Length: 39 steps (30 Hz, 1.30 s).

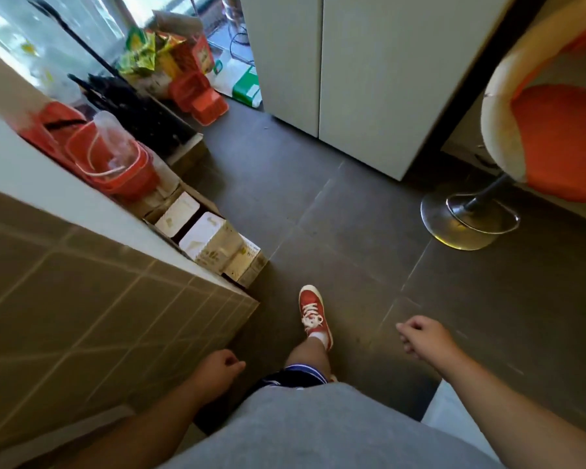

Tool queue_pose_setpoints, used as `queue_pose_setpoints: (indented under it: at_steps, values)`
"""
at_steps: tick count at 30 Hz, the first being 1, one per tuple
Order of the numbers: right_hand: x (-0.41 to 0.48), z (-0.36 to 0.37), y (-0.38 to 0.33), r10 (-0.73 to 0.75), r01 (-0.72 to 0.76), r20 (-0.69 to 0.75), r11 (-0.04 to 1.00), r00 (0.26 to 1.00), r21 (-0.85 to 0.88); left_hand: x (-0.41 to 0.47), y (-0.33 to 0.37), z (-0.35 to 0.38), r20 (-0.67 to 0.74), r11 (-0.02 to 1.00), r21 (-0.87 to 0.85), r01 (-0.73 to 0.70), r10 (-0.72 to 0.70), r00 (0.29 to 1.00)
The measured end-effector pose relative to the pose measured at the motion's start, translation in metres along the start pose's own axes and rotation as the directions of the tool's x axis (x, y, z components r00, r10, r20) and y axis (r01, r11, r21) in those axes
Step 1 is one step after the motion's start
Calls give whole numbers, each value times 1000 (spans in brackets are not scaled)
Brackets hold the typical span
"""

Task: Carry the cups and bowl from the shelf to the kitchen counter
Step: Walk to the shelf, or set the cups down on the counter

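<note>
No label is sharp enough to read on the cartons [214, 245] by the tiled wall [82, 316]. Dark floor tiles [335, 231], a red bucket [115, 164], an orange stool [548, 137]. Left hand [217, 367] and right hand [423, 336] hang loosely curled, holding nothing; no cups or bowl in view.

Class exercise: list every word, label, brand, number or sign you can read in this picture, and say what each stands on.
None can be read.
Cream cartons by the tiled wall: small print, too blurred.
Green-and-yellow packets at the back: print blurred.
Red crates: a pale label, unreadable.
Green-and-white box: no legible text.
</note>
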State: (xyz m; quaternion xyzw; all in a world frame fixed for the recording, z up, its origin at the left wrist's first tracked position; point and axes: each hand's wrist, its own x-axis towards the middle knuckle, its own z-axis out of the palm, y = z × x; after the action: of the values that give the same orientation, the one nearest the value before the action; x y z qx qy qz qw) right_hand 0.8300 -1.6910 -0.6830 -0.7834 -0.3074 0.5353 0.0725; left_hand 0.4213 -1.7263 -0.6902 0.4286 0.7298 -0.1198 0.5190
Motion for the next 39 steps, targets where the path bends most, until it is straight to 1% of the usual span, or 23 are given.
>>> queue_pose_setpoints:
  at_steps: [4,9,11,15,18,21,25,29,32,35,39]
  values:
    - [41,-26,-46,25,-25,-21,1000,999,-4,48,53,-31,25,1000,27,16,-16,1000]
    - [75,-78,-76,102,-102,-81,995,991,14,92,143,-72,-38,997,74,19,-16,999]
    - [86,-99,-82,130,-128,-106,992,986,20,105,183,-89,-73,996,85,-17,23,997]
    - [110,-137,-97,198,-196,-133,980,971,28,132,265,-114,-34,989,92,-119,122,992]
    - [138,-163,-117,235,-235,-118,972,965,12,153,324,-124,-54,979,109,-173,179,982]
    - [177,-192,-144,243,-245,-102,969,965,-12,177,378,-134,-72,975,99,-198,206,976]
    - [239,-234,-205,185,-191,-66,977,980,-99,197,428,-155,-111,987,42,-153,157,981]
    - [294,-252,-291,73,-76,-24,973,997,-217,206,442,-182,-130,997,-6,-73,72,989]
    - [331,-245,-362,-32,39,28,957,999,-288,210,434,-202,-155,990,-137,8,-30,987]
    - [363,-222,-435,-117,155,121,910,986,-384,211,410,-217,-171,966,-243,86,-130,977]
    - [394,-168,-531,-197,276,218,855,956,-439,219,371,-236,-146,901,-398,173,-249,958]
